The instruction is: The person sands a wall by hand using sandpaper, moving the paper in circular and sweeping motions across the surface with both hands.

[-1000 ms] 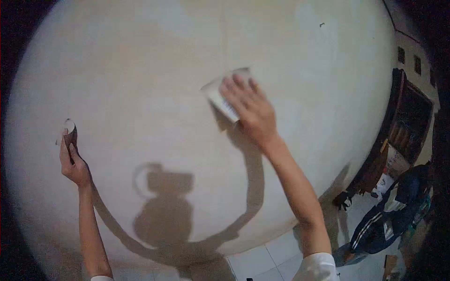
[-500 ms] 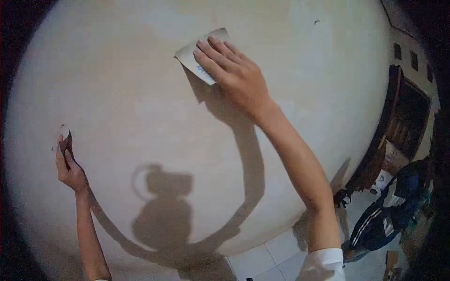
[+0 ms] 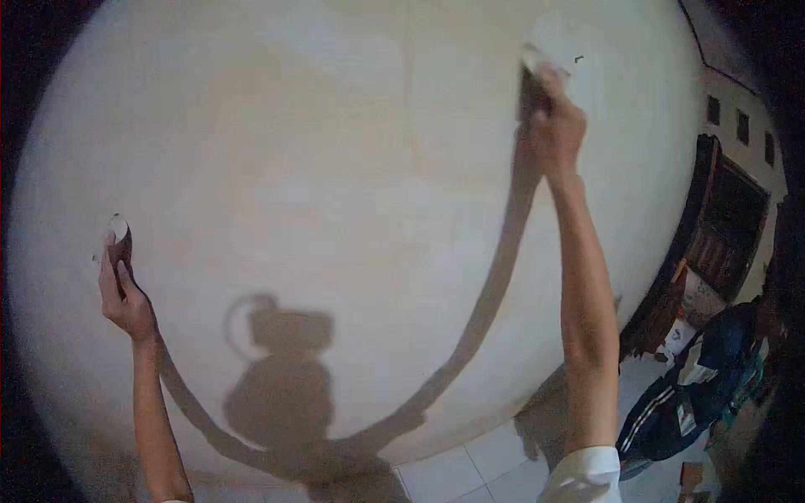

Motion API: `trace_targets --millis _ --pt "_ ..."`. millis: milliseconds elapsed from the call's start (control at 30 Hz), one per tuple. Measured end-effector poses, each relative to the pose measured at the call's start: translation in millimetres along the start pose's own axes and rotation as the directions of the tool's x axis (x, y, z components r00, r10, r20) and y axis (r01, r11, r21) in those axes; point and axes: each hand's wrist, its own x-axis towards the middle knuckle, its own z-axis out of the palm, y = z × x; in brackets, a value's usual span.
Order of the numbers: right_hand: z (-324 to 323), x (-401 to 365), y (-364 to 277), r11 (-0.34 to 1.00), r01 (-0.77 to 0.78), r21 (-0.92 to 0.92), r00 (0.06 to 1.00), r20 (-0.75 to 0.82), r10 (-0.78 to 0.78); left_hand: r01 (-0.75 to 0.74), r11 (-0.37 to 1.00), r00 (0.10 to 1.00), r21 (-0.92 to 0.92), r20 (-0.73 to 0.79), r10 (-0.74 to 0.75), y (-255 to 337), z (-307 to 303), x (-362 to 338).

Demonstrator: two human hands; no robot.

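In front of me is a pale, blotchy wall point(image 3: 360, 210). High on its right side, my right hand point(image 3: 560, 126) holds a sheet of sandpaper point(image 3: 532, 57); motion blurs the sheet and fingertips. The sheet looks tilted or bent at the wall, and its face is mostly hidden. At the far left, my left hand point(image 3: 126, 306) is raised with fingers and thumb closed around a small, curled pale piece point(image 3: 120, 228), whose kind I cannot make out. Shadows of my head and both arms fall across the wall.
A small dark hook-like mark point(image 3: 579, 59) is on the wall near my right hand. Light floor tiles point(image 3: 444, 474) lie below. To the right, a person in dark clothing with white stripes point(image 3: 679, 402) is bent low, near a dark wooden door or cabinet point(image 3: 725, 226).
My right hand has swept right across the wall with the sandpaper, from lying flat over it to a blurred grip. My left hand has barely moved. The view has shifted slightly.
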Motion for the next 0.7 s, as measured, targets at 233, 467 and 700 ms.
trace_targets --millis 233,467,700 --pt "4 -14 -35 0.908 0.4 0.122 0.909 0.077 -0.41 -0.009 0.998 1.0 -0.063 -0.003 0.008 4 0 3" --pt "-13 2 54 0.978 -0.211 0.001 0.97 -0.125 0.209 0.044 0.999 0.999 -0.032 0.009 -0.044 27 1 13" --pt "7 9 46 0.994 0.098 -0.043 0.986 -0.134 -0.103 -0.004 1.0 1.0 -0.03 -0.025 0.003 29 12 14"
